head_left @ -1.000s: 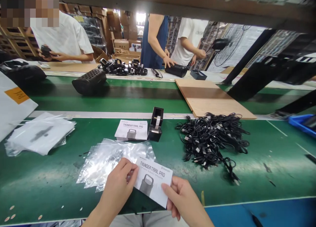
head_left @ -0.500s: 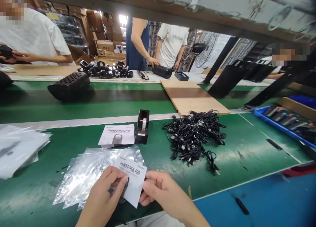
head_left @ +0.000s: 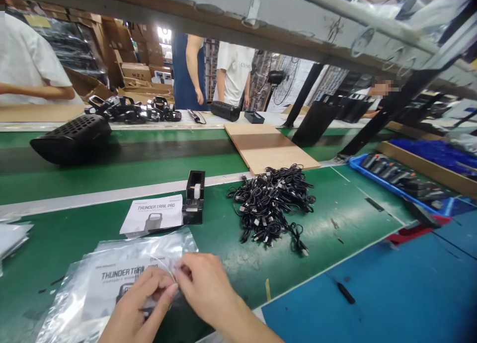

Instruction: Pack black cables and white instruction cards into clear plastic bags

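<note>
A stack of clear plastic bags (head_left: pixel 175 238) lies at the near left of the green bench. A white leaflet (head_left: pixel 99 283) with "THUNDER TRAIL PRO" on it shows through the film of the top bag. My left hand (head_left: pixel 143 300) pinches the bag's right edge between thumb and fingers, covering part of the leaflet. Against it, my right hand (head_left: pixel 210 286) has its fingertips closed at the same edge. Behind the bags sit a pile of printed leaflets (head_left: pixel 152 214) and a black tape dispenser (head_left: pixel 194 196).
Tangled black cables (head_left: pixel 274 204) lie to the right of my hands. Farther back are a wooden board (head_left: pixel 270 146) and a black speaker (head_left: pixel 72 136). A blue tray (head_left: pixel 402 184) stands at right, under an overhead shelf beam (head_left: pixel 261 25). Several people work across the bench.
The leaflet, held up between both hands before, now lies flat under the bag's film. My hands have shifted left in view and closed at the bag's edge. The camera view has turned right.
</note>
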Demonstrator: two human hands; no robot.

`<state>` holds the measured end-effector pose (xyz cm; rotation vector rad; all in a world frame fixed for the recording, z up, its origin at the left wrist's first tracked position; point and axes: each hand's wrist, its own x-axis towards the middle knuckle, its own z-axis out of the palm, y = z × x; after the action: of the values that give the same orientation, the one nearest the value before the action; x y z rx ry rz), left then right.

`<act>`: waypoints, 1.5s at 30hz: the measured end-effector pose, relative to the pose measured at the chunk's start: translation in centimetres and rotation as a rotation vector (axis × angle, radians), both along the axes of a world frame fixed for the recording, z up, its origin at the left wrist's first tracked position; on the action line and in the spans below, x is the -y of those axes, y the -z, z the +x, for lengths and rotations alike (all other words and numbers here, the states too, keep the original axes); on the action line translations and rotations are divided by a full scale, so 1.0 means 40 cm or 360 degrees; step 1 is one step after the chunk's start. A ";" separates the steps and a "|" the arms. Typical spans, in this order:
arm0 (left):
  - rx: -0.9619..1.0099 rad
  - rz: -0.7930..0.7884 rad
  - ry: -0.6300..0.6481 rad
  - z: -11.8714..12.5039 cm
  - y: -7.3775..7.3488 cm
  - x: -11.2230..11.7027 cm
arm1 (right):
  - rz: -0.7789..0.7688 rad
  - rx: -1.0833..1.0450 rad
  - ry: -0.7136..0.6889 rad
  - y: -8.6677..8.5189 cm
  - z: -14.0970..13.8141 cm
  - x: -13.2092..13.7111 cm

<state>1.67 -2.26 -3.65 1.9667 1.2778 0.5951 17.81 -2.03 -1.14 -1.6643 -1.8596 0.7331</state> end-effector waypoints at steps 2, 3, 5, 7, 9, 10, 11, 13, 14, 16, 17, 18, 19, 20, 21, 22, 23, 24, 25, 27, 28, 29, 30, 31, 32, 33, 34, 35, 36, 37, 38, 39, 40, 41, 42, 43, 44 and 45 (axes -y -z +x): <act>-0.0104 -0.0065 -0.0034 -0.011 0.019 -0.011 | 0.0037 0.0114 0.0147 -0.037 0.075 0.013; -0.0141 -0.0083 -0.0045 -0.016 0.028 -0.016 | 0.0039 0.0173 0.0297 -0.051 0.125 0.021; -0.0177 -0.0091 -0.0054 -0.026 0.043 -0.025 | 0.0044 0.0324 0.0658 -0.064 0.237 0.042; -0.0179 -0.0096 -0.0050 -0.030 0.050 -0.030 | 0.0021 0.0715 0.1145 -0.054 0.346 0.067; -0.0160 -0.0114 -0.0078 -0.027 0.047 -0.032 | -0.0186 0.0969 0.1241 -0.029 0.432 0.093; -0.0139 -0.0122 -0.0114 -0.023 0.042 -0.031 | -0.0298 0.0979 0.1196 -0.018 0.463 0.105; -0.0113 -0.0124 -0.0156 -0.019 0.036 -0.030 | -0.0373 0.0950 0.1151 -0.010 0.486 0.116; -0.0073 -0.0119 -0.0206 -0.011 0.023 -0.026 | -0.0375 0.0784 0.1201 -0.011 0.501 0.130; -0.0067 -0.0110 -0.0209 -0.008 0.016 -0.025 | -0.0305 0.0629 0.1268 -0.020 0.492 0.133; -0.0081 -0.0085 -0.0178 -0.003 0.007 -0.023 | -0.0134 0.0150 0.1291 -0.045 0.442 0.129; -0.0090 -0.0072 -0.0169 -0.001 0.004 -0.023 | -0.0091 -0.0124 0.1159 -0.056 0.400 0.122; -0.0093 -0.0061 -0.0172 0.000 0.001 -0.023 | -0.0114 -0.0348 0.0938 -0.064 0.351 0.113; -0.0089 -0.0053 -0.0187 0.002 -0.001 -0.023 | -0.0208 -0.0523 0.0678 -0.067 0.296 0.103; -0.0075 -0.0052 -0.0204 0.004 -0.002 -0.023 | -0.0335 -0.0648 0.0396 -0.064 0.240 0.092; -0.0055 -0.0057 -0.0217 0.005 -0.002 -0.023 | -0.0404 -0.0698 0.0146 -0.056 0.187 0.080; -0.0031 -0.0071 -0.0221 0.006 -0.003 -0.023 | -0.0413 -0.0673 -0.0039 -0.045 0.140 0.068; -0.0007 -0.0090 -0.0221 0.007 -0.002 -0.024 | -0.0386 -0.0582 -0.0130 -0.032 0.103 0.057; 0.0020 -0.0114 -0.0215 0.007 -0.002 -0.025 | -0.0341 -0.0454 -0.0182 -0.018 0.076 0.048; 0.0050 -0.0135 -0.0209 0.006 -0.001 -0.026 | -0.0304 -0.0315 -0.0210 -0.007 0.059 0.041; 0.0108 -0.0172 -0.0218 0.002 0.000 -0.028 | -0.0273 -0.0043 -0.0234 0.009 0.048 0.032; 0.0140 -0.0186 -0.0237 0.000 0.000 -0.028 | -0.0285 0.0077 -0.0248 0.012 0.048 0.029; 0.0174 -0.0199 -0.0256 -0.002 -0.001 -0.028 | -0.0299 0.0187 -0.0256 0.013 0.049 0.028; 0.0211 -0.0210 -0.0272 -0.003 -0.002 -0.027 | -0.0300 0.0282 -0.0261 0.011 0.049 0.027; 0.0245 -0.0216 -0.0285 -0.004 -0.005 -0.025 | -0.0284 0.0349 -0.0267 0.009 0.046 0.027; 0.0271 -0.0218 -0.0291 -0.005 -0.008 -0.022 | -0.0251 0.0382 -0.0272 0.005 0.041 0.026; 0.0284 -0.0216 -0.0293 -0.005 -0.013 -0.019 | -0.0209 0.0380 -0.0262 0.002 0.034 0.025; 0.0283 -0.0210 -0.0292 -0.005 -0.018 -0.016 | -0.0162 0.0349 -0.0230 -0.002 0.025 0.023; 0.0271 -0.0203 -0.0296 -0.006 -0.023 -0.012 | -0.0126 0.0296 -0.0182 -0.006 0.015 0.020; 0.0256 -0.0195 -0.0305 -0.007 -0.029 -0.010 | -0.0103 0.0229 -0.0127 -0.010 0.005 0.018; 0.0250 -0.0181 -0.0327 -0.008 -0.035 -0.008 | -0.0090 0.0149 -0.0080 -0.014 -0.004 0.015; 0.0256 -0.0163 -0.0359 -0.010 -0.041 -0.006 | -0.0078 0.0056 -0.0061 -0.017 -0.013 0.013; 0.0268 -0.0147 -0.0393 -0.012 -0.047 -0.006 | -0.0061 -0.0047 -0.0077 -0.020 -0.020 0.010; 0.0287 -0.0138 -0.0426 -0.013 -0.053 -0.006 | -0.0037 -0.0147 -0.0129 -0.021 -0.027 0.008; 0.0310 -0.0134 -0.0452 -0.013 -0.059 -0.007 | -0.0007 -0.0220 -0.0194 -0.021 -0.034 0.006; 0.0333 -0.0131 -0.0468 -0.013 -0.064 -0.007 | 0.0026 -0.0247 -0.0253 -0.020 -0.040 0.003; 0.0356 -0.0132 -0.0474 -0.012 -0.070 -0.008 | 0.0059 -0.0222 -0.0293 -0.019 -0.046 0.000; 0.0379 -0.0130 -0.0477 -0.010 -0.075 -0.008 | 0.0092 -0.0165 -0.0309 -0.018 -0.051 -0.004; 0.0406 -0.0123 -0.0486 -0.009 -0.081 -0.009 | 0.0116 -0.0106 -0.0300 -0.019 -0.055 -0.007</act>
<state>1.30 -1.89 -0.42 1.5847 1.4235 0.8999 15.61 -1.73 -0.39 -1.4166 -1.9897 0.7770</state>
